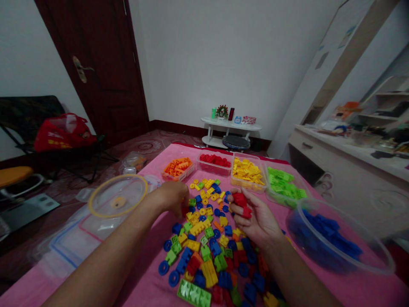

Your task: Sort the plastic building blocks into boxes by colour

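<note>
Red toy bricks [241, 204] rest in the curled fingers of my right hand [255, 215], held palm up above the pile. At the left edge of the pile my left hand [174, 197] reaches down with its fingers closed round a red brick [184, 208], mostly hidden by them. A green brick [192, 202] lies right beside those fingertips. Under and between both hands spreads a loose pile of mixed bricks and small wheels, with a yellow brick [209, 273], a blue wheel [163, 267] and a long green brick [194, 293] near the front.
Behind the pile stand clear containers of orange bricks [179, 167], red bricks [214, 160], yellow bricks [247, 171] and green bricks [285, 183]. A round tub [377, 260] of blue bricks is at right. Clear lids [118, 194] lie at left on the pink cloth [150, 260].
</note>
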Available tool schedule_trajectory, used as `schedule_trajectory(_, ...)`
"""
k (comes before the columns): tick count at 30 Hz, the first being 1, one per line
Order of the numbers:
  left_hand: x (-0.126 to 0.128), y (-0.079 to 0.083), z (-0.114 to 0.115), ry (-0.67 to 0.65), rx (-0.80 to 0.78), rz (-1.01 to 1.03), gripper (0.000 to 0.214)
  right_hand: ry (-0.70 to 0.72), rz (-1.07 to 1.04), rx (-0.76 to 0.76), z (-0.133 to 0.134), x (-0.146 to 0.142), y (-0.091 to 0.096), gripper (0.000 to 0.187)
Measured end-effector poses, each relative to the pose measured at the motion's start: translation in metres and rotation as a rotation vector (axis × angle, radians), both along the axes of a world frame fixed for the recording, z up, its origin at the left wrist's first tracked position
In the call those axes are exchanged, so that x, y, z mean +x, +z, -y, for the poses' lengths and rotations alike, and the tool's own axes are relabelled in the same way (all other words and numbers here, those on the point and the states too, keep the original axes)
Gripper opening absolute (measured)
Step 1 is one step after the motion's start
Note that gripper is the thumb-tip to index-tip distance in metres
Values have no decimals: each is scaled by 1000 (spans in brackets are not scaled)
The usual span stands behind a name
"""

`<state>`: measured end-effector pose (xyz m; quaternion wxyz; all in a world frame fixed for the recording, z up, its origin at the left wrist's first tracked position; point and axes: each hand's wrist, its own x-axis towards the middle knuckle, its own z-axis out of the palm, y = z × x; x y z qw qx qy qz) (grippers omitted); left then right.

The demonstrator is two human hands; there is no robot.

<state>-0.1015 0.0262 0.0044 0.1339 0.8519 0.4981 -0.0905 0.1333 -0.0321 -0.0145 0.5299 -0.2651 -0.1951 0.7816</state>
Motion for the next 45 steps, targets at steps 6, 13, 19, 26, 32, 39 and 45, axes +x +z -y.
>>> schedule_trajectory(6,18,-2,4,16,123,-35,18,-8,8,-26,-1,-1,-6,10)
schedule_trajectory(13,30,17,14,-52,278,665,26,71,36,-68,1,-11,-19,26)
schedule_trajectory(19,64,9,36,-219,197,782,23,135,-69,-73,6,-20,-14,36)
schedule_trajectory(26,69,4,35,-192,189,824,27,65,-82,-104,7,-24,-13,30)
schedule_trajectory(32,71,-8,33,-136,100,906,34,-88,-91,-160,5,-25,-13,20)
schedule_trajectory(39,85,-32,26,545,-811,1683,49,-249,-49,-193,-3,-17,-6,24)
schedule_trajectory(45,97,-43,33,807,-1378,1967,43,-282,262,106,-7,-27,-4,18)
